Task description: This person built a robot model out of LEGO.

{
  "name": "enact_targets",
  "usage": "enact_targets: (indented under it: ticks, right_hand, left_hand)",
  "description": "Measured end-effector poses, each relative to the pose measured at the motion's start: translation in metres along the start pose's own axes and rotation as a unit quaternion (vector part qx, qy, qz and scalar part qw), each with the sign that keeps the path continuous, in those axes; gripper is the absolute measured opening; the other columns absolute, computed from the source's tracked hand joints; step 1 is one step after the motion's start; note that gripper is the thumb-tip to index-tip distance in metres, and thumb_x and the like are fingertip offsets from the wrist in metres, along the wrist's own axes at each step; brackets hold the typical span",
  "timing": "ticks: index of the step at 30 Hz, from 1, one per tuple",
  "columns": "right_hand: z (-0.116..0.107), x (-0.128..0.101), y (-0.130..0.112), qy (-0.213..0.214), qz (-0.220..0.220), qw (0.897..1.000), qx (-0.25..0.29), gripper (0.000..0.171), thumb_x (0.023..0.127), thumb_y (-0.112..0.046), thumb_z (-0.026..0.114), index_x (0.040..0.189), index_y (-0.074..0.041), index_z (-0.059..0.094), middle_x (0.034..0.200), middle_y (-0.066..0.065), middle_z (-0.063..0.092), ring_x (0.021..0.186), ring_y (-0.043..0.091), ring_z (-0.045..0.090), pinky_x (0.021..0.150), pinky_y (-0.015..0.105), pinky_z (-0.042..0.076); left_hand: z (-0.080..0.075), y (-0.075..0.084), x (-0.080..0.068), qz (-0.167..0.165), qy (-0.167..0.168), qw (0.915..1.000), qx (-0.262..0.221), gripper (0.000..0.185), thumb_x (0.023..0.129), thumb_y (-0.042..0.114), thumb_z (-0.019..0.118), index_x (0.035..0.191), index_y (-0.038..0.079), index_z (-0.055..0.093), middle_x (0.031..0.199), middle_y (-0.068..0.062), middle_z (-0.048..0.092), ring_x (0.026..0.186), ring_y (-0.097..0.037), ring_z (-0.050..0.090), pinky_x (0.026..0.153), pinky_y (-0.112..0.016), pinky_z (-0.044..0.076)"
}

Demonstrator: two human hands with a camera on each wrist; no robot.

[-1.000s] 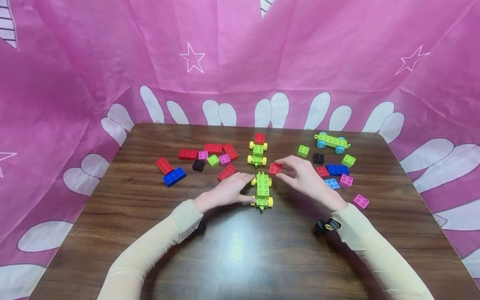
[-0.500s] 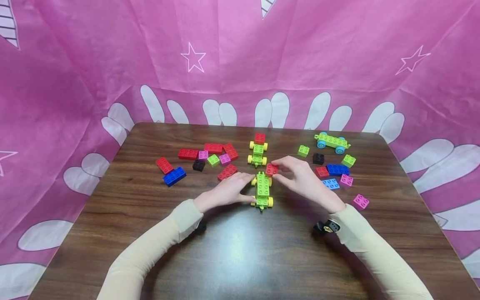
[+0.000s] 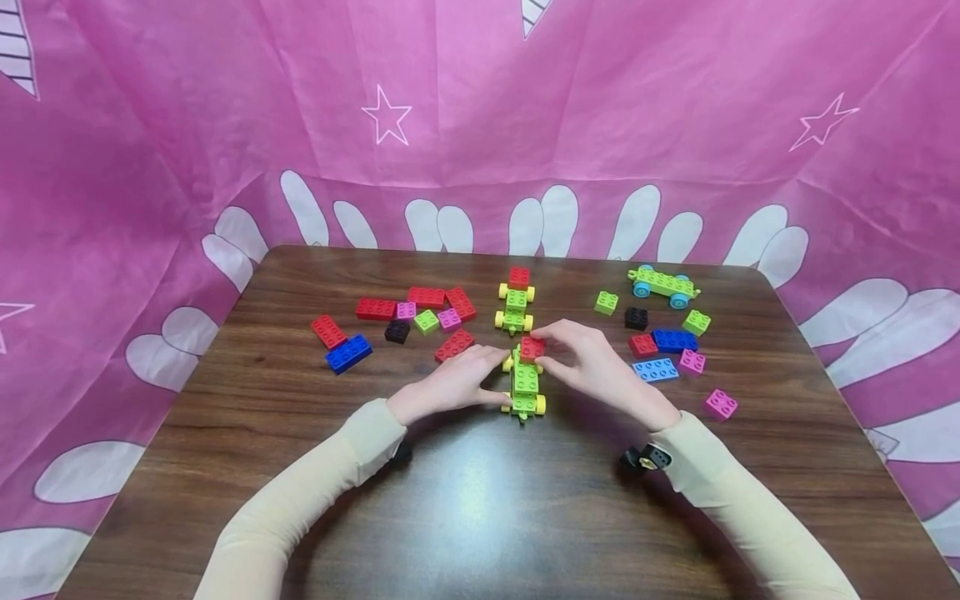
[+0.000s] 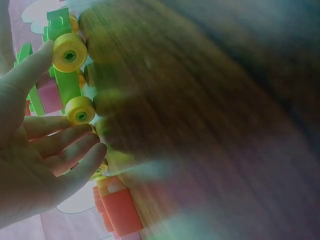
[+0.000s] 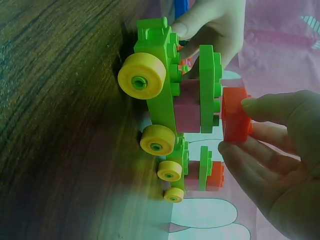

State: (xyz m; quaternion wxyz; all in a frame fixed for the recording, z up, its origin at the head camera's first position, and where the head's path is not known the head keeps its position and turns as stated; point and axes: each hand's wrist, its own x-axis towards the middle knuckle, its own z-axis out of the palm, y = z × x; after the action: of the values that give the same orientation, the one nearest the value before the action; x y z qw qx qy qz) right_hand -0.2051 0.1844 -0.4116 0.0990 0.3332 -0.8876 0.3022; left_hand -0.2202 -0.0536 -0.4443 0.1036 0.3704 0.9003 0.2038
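Note:
In front of the person stands a green toy car [image 3: 526, 379] with yellow wheels. The right wrist view shows a pink brick [image 5: 187, 106] on its base and a green plate [image 5: 206, 90] above that. My left hand [image 3: 448, 385] holds the car's left side, thumb at the rear wheel [image 4: 70, 53] and fingers by the front wheel. Between thumb and fingers, my right hand [image 3: 588, 362] pinches a red square brick [image 5: 235, 115] right at the studs of the plate's far end. Just beyond is a similar car [image 3: 515, 307] topped by a red brick [image 3: 519, 277].
Red bricks [image 3: 376, 308], a dark blue brick [image 3: 348, 353] and a black brick [image 3: 397, 331] lie left. On the right are a light blue brick [image 3: 656, 370], pink bricks [image 3: 722, 404] and a blue-wheeled green car base [image 3: 663, 283]. A pink curtain [image 3: 480, 125] hangs behind the table [image 3: 480, 500].
My right hand has carried the red brick leftward from beside the car to over the front end of its green plate. The left hand and the car have stayed put.

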Motion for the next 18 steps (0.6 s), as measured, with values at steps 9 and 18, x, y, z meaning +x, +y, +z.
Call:
enact_targets:
  ticks: [9, 18]
  right_hand:
    - [0.0019, 0.0007, -0.0006, -0.027, 0.020, 0.999, 0.012, 0.034, 0.086, -0.013, 0.077, 0.119, -0.008, 0.068, 0.111, 0.005, 0.072, 0.101, 0.018, 0.069, 0.088, 0.037, 0.060]
    - [0.0030, 0.0012, 0.0000, -0.036, 0.017, 0.999, 0.019, 0.031, 0.088, -0.014, 0.075, 0.118, -0.011, 0.069, 0.109, 0.002, 0.071, 0.102, 0.015, 0.069, 0.090, 0.036, 0.059]
  left_hand:
    - [-0.0019, 0.0016, -0.0009, -0.006, -0.003, 1.0000, -0.007, 0.081, 0.087, 0.045, 0.074, 0.146, -0.002, 0.044, 0.147, -0.016, 0.052, 0.136, -0.031, 0.050, 0.115, -0.044, 0.041]
    - [-0.0021, 0.0017, -0.0003, -0.008, -0.002, 1.0000, -0.005, 0.080, 0.086, 0.046, 0.074, 0.146, 0.000, 0.045, 0.147, -0.015, 0.053, 0.135, -0.030, 0.051, 0.114, -0.044, 0.042]
